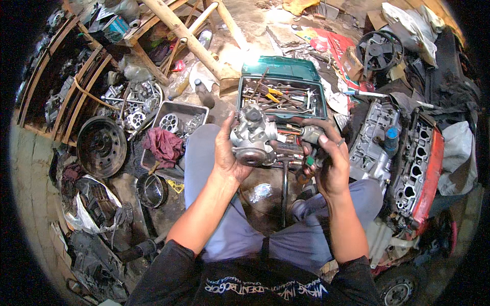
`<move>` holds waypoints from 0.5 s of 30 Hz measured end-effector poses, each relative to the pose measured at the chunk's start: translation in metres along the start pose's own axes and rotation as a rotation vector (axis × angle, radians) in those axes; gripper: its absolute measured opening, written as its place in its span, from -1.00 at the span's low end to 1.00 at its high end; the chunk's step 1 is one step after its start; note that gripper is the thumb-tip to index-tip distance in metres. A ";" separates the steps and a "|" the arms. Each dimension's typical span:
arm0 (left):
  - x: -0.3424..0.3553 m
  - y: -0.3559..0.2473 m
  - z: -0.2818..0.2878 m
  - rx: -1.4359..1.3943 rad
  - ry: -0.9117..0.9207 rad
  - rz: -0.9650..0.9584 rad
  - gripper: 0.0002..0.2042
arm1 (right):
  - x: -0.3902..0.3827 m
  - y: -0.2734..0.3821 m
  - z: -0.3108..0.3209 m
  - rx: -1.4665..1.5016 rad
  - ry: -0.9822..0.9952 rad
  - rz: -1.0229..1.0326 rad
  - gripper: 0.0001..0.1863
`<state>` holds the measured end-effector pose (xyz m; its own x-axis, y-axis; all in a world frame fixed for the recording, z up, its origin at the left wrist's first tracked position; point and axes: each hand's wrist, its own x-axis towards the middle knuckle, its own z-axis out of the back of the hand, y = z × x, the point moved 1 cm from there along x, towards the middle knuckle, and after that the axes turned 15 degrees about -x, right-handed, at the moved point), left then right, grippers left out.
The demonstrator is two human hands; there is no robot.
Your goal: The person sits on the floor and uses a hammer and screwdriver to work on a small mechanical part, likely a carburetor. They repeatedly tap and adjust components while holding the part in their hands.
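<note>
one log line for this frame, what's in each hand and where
left hand: holds grey carburetor over lap | right hand: holds small dark part beside it | behind: open green toolbox | right: engine cylinder head

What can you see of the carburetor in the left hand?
The carburetor is a grey cast-metal body, dull and grimy, with a round bowl-like face toward the camera and a darker fitting on top. The left hand grips its left side, holding it above the lap, before the toolbox. The right hand holds a smaller part beside it.

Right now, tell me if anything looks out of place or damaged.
Nothing is clearly broken. The left hand holds a metal engine part; the right hand grips a small fitting. Parts and rags lie scattered around the open toolbox.
</note>
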<state>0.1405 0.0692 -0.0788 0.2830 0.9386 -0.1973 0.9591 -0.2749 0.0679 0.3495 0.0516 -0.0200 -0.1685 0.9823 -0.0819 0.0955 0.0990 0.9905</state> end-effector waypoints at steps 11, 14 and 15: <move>-0.006 0.001 0.001 -0.066 -0.021 0.022 -0.47 | -0.015 0.003 -0.025 -0.828 -0.035 0.602 -0.53; -0.007 0.001 0.011 -0.061 0.007 0.062 -0.44 | -0.018 0.005 -0.027 -0.857 0.011 0.604 -0.50; -0.008 0.002 0.010 -0.059 0.022 0.073 -0.43 | -0.017 0.005 -0.028 -0.855 0.011 0.636 -0.49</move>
<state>0.1406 0.0587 -0.0863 0.3510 0.9211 -0.1685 0.9336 -0.3303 0.1391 0.3250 0.0304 -0.0106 -0.3394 0.8124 0.4741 -0.5507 -0.5802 0.6001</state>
